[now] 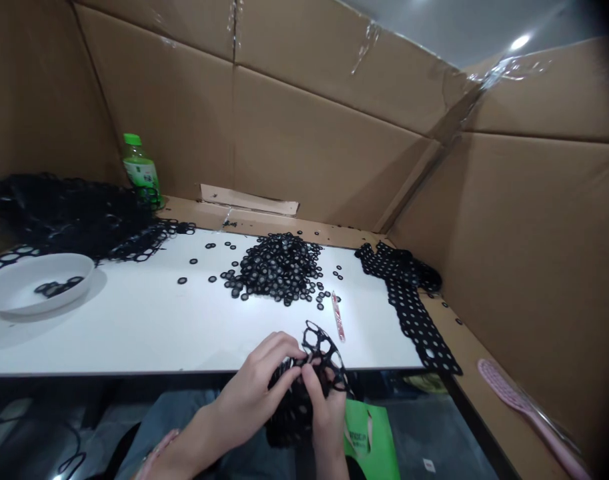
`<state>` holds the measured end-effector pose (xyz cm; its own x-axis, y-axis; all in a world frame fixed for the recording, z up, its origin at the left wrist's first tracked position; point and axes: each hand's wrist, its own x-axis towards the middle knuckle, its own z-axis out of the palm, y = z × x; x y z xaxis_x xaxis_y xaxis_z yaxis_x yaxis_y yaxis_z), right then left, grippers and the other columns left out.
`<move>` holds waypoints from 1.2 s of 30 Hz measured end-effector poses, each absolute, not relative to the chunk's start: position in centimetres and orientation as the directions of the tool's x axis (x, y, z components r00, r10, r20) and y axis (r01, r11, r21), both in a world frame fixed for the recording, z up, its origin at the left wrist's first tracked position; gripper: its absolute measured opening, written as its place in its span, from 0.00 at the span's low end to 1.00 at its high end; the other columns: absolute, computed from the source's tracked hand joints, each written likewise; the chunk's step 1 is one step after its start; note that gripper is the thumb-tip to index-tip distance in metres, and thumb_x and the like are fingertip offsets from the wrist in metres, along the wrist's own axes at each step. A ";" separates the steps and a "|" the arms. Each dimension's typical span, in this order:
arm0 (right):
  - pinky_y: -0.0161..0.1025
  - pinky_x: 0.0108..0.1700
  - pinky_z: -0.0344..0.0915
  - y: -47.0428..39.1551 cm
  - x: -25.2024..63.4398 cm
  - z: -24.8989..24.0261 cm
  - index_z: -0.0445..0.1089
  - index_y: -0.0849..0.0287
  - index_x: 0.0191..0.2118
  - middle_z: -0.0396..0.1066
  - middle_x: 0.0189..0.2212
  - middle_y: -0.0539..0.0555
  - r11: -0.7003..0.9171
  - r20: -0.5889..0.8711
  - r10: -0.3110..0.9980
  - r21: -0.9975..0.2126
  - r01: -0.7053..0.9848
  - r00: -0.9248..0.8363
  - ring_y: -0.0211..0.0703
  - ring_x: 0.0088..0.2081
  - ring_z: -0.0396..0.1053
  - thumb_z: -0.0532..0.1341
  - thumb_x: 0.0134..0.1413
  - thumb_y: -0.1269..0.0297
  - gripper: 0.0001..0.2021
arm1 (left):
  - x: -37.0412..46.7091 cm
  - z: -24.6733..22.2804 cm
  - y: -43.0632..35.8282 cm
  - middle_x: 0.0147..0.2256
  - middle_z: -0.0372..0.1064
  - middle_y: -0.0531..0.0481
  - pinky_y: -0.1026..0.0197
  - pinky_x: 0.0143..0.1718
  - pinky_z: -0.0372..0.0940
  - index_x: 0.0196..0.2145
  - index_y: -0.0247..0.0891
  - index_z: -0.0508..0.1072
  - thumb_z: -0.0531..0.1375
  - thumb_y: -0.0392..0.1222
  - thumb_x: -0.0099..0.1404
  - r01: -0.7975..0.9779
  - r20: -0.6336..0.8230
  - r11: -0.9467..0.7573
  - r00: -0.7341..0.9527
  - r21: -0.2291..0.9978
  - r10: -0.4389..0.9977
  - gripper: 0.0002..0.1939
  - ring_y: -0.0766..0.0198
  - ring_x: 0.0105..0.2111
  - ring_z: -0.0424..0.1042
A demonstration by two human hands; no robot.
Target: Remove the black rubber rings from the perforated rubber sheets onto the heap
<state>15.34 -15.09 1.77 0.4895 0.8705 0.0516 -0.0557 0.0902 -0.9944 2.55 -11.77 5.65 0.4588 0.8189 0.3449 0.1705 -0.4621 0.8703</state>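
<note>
Just past the table's front edge, my left hand [267, 367] and my right hand [324, 407] come together, both closed on one bunched black perforated sheet [291, 417]. Large round holes show in its upper end, which sticks up beyond my fingertips. The thumbs nearly meet on the sheet; whatever lies between the fingertips is too small to make out. Beyond my hands, a heap of small black rings [284, 267] sits on the white table [134, 327], with several loose ones scattered around it. A thin red-and-white stick [338, 317] lies to the right of the heap.
At left stand a white bowl [79, 293] with a few rings, a tangled black pile [69, 213] and a green-capped bottle [141, 170]. A long black perforated strip [417, 320] lies at right, near a pink hairbrush [509, 390]. Cardboard walls [309, 133] surround the table.
</note>
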 end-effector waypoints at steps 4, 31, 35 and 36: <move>0.37 0.29 0.68 -15.1 15.6 1.9 0.70 0.61 0.26 0.72 0.19 0.51 0.105 0.083 0.907 -0.994 -0.029 0.413 0.41 0.23 0.70 0.63 0.44 0.58 0.10 | 2.5 5.9 -12.0 0.36 0.66 0.47 0.63 0.42 0.61 0.36 0.38 0.67 0.51 0.37 0.64 0.173 0.288 -0.392 0.432 0.904 0.855 0.06 0.63 0.38 0.65; 0.48 0.45 0.65 -15.4 15.5 -0.2 0.75 0.55 0.33 0.75 0.34 0.56 0.141 0.293 0.859 -0.924 0.356 0.421 0.53 0.41 0.70 0.66 0.40 0.60 0.10 | 1.9 5.9 -10.1 0.31 0.67 0.50 0.64 0.36 0.62 0.29 0.35 0.69 0.53 0.40 0.59 0.231 0.037 -0.158 0.452 0.960 0.891 0.07 0.64 0.32 0.66; 0.55 0.52 0.58 -15.8 16.0 -0.6 0.76 0.50 0.29 0.75 0.36 0.54 0.051 0.225 0.887 -0.916 0.397 0.404 0.57 0.45 0.68 0.67 0.38 0.61 0.07 | 2.0 5.9 -10.3 0.24 0.62 0.54 0.67 0.27 0.56 0.24 0.36 0.64 0.50 0.35 0.58 0.417 0.054 -0.282 0.479 0.864 0.876 0.08 0.67 0.25 0.61; 0.56 0.53 0.56 -16.0 16.1 -0.8 0.76 0.49 0.29 0.75 0.36 0.53 0.036 0.202 0.901 -0.916 0.399 0.383 0.58 0.46 0.68 0.67 0.38 0.62 0.06 | 2.2 5.6 -10.3 0.21 0.59 0.55 0.68 0.25 0.54 0.22 0.36 0.63 0.49 0.34 0.58 0.426 0.049 -0.289 0.492 0.857 0.869 0.09 0.68 0.23 0.59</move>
<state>16.10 -15.97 -0.79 0.3833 0.9013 0.2020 0.3993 0.0355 -0.9161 2.18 -10.33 5.63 0.4916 0.8694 0.0492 0.4260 -0.2894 0.8572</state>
